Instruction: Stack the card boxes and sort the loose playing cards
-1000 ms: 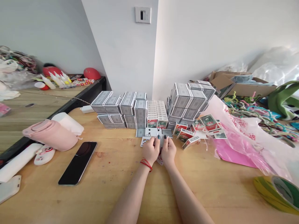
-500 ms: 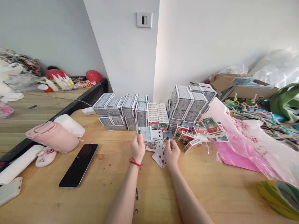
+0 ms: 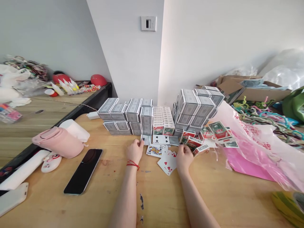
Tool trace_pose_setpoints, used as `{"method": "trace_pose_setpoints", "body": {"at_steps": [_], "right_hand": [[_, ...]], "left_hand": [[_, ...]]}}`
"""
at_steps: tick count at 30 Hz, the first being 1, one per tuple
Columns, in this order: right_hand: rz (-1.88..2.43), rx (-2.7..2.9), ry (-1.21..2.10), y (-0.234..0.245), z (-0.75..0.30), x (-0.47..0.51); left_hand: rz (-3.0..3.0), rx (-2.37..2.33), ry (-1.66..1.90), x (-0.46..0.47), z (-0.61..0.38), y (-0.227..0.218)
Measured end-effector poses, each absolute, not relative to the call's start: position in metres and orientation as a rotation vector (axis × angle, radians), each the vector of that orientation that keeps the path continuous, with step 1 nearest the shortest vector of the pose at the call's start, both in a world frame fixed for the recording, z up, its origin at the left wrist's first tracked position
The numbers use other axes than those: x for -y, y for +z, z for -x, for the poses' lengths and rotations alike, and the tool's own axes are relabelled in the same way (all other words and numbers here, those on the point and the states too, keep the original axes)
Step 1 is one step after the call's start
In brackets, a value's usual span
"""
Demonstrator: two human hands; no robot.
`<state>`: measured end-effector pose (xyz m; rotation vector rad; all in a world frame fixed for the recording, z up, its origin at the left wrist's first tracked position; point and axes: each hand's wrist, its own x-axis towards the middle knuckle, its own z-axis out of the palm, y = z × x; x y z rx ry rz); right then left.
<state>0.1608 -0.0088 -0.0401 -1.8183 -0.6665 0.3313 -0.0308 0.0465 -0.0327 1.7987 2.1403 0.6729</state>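
My left hand, a red string round its wrist, pinches a face-down card at the foot of the stacked grey card packs. My right hand is curled with its fingertips by the loose red-and-green card boxes; what they grip is hidden. Between the hands, playing cards lie face up on the wooden table: a face card, a spade card and a fan of red heart cards.
A taller stack of grey packs stands right of centre. A pink plastic bag and coloured cords lie at the right. A black phone, a pink bottle and white items are at the left.
My hands were together over the cards; they have moved apart, the left to the face-down card, the right toward the loose boxes. Face-up cards now lie uncovered between them.
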Motion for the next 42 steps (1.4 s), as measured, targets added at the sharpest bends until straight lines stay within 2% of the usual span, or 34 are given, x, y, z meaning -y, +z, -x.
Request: {"method": "trace_pose_setpoints", "body": {"at_steps": [8,17,21,24,29,39,42], "right_hand": [[1.839,0.781,0.442,-0.047,-0.167,0.006],[1.756,0.918,0.534,-0.051,-0.169,0.01],[1.751,1.01,0.547,-0.047,-0.164,0.007],[1.743,1.06,0.546,-0.044,-0.162,0.006],[1.721,1.047,0.59,-0.042,-0.163,0.007],[1.949,1.372,0.135,-0.042,-0.162,0.009],[1.923,1.447,0.194,-0.041,-0.162,0.008]], "left_hand": [[-1.839,-2.263,0.506,-0.044,0.026,-0.031],[-1.746,-2.169,0.742,-0.045,0.029,-0.03],[-1.893,-1.82,0.801,-0.039,0.028,-0.026],[-2.017,-1.572,0.655,-0.031,0.022,-0.019],[-2.167,-1.478,0.453,-0.026,0.015,-0.01],[-2.108,-1.465,0.475,-0.028,0.016,-0.015],[-2.081,-1.454,0.492,-0.028,0.016,-0.015]]}}
